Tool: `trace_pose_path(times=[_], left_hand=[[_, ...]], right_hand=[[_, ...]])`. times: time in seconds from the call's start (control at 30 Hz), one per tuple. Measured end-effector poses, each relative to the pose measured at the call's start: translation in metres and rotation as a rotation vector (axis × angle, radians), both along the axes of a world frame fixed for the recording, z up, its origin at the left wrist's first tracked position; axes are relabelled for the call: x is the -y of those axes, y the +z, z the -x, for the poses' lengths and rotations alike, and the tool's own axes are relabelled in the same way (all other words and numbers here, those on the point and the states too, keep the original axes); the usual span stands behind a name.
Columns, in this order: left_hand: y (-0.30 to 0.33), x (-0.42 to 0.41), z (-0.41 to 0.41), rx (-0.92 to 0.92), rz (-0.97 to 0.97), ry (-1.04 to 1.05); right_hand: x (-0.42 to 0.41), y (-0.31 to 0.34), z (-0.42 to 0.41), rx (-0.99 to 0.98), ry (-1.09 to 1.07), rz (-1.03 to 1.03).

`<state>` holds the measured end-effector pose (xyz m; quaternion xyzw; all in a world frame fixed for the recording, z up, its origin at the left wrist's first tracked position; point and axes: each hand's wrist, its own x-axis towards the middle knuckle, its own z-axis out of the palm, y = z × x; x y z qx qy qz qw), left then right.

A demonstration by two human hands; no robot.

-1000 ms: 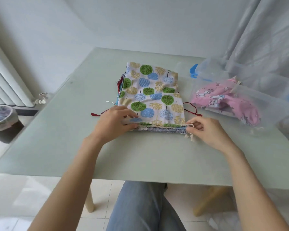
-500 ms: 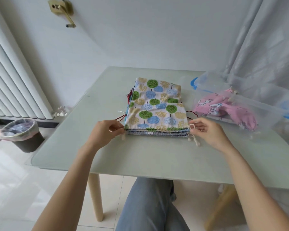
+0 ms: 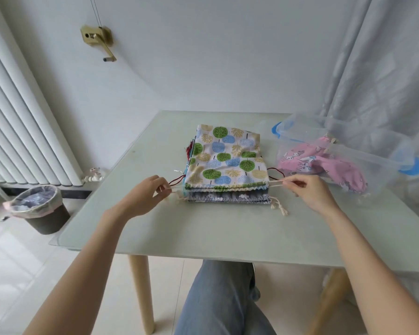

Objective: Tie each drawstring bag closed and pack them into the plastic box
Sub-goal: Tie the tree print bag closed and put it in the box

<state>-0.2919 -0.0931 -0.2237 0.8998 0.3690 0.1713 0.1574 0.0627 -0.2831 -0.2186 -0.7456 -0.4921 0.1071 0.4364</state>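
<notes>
One pink bag (image 3: pixel 324 165) already lies in the plastic box (image 3: pixel 363 153) at the far right of the counter (image 3: pixel 215 230); the rest wait flat in a stack. On top is the tree-print bag (image 3: pixel 228 160), its mouth facing the person and just starting to gather, not yet knotted. Most of the job looks still ahead. That bag sits between the hands: the left hand (image 3: pixel 146 193) pinches the cord at its left corner, the right hand (image 3: pixel 311 189) pinches the cream cord (image 3: pixel 276 183) drawn out taut on the right.
</notes>
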Motion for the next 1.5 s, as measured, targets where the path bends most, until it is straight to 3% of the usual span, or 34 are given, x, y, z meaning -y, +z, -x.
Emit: trace_pose_path(times=[0.13,0.2,0.33,0.4,0.53,0.73,0.83,0.9,0.97,1.03,1.13,1.23,1.33,1.5], left_hand=[[0.01,0.01,-0.006,0.611,0.426,0.033],[0.01,0.016,-0.017,0.821,0.517,0.101],[-0.001,0.02,-0.035,0.95,0.633,0.226],[-0.006,0.023,-0.046,1.029,0.667,0.267],[-0.001,0.024,-0.07,1.392,0.814,0.259],[0.008,0.011,-0.083,1.874,1.111,0.154],[0.001,0.002,-0.077,2.004,1.184,0.088],[-0.003,-0.002,-0.072,1.941,1.187,0.152],[-0.004,-0.003,-0.071,1.688,1.043,0.255],[-0.003,-0.002,-0.075,1.285,0.723,0.271],[0.001,0.004,-0.083,0.819,0.372,0.16],[0.006,0.003,-0.069,0.624,0.153,0.257],[0.001,-0.013,-0.039,0.575,0.063,0.396],[-0.006,-0.006,-0.045,0.178,-0.129,0.225]], right_hand=[[-0.006,0.002,0.008,-0.113,-0.017,-0.033],[-0.012,0.004,0.016,-0.237,-0.064,-0.122],[-0.024,0.011,0.029,-0.591,-0.127,-0.309],[-0.031,0.015,0.034,-0.822,-0.058,-0.419],[-0.04,0.021,0.042,-1.162,0.156,-0.59],[-0.047,0.014,0.037,-1.408,0.087,-0.702],[-0.039,0.006,0.029,-1.498,0.086,-0.762],[-0.036,0.003,0.022,-1.543,0.099,-0.806],[-0.036,0.002,0.018,-1.482,0.086,-0.779],[-0.04,0.005,0.018,-1.25,0.078,-0.651],[-0.045,0.011,0.023,-0.71,0.07,-0.419],[-0.043,0.01,0.009,-0.385,-0.004,-0.31],[-0.032,0.004,-0.014,-0.283,-0.135,-0.307],[-0.03,-0.004,0.007,0.132,-0.055,-0.089]])
